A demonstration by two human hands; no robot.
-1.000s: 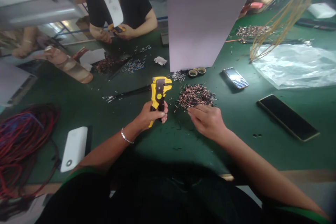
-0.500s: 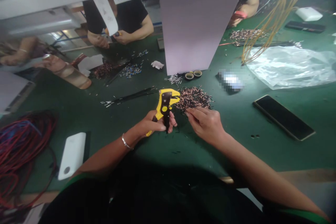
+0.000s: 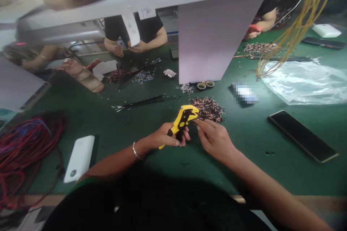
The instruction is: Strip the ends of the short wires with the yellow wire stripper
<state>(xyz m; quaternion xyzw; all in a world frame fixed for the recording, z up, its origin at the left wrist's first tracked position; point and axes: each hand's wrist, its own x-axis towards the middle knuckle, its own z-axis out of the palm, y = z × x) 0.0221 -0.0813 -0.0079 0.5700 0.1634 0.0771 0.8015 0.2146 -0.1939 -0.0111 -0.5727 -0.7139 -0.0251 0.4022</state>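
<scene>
My left hand (image 3: pixel 169 138) is wrapped round the handles of a yellow and black wire stripper (image 3: pixel 184 120), whose jaws tilt up and to the right. My right hand (image 3: pixel 214 137) sits just right of the jaws, with thumb and fingers pinched on something too small to make out, held at the jaw tip. Right behind both hands lies a heap of short copper-ended wire pieces (image 3: pixel 208 108) on the green table (image 3: pixel 114 122).
A bundle of black wires (image 3: pixel 143 101), a white power bank (image 3: pixel 79 157), red cable coils (image 3: pixel 24 140), two tape rolls (image 3: pixel 205 85), two phones (image 3: pixel 302 135), a plastic bag (image 3: pixel 306 81). A grey panel (image 3: pixel 214 39) stands behind. Other people's hands work across the table (image 3: pixel 135 47).
The wire stripper has tilted from upright over to the right, towards my right hand. My right hand has left the heap's edge and come up to the jaws. The view shifted slightly.
</scene>
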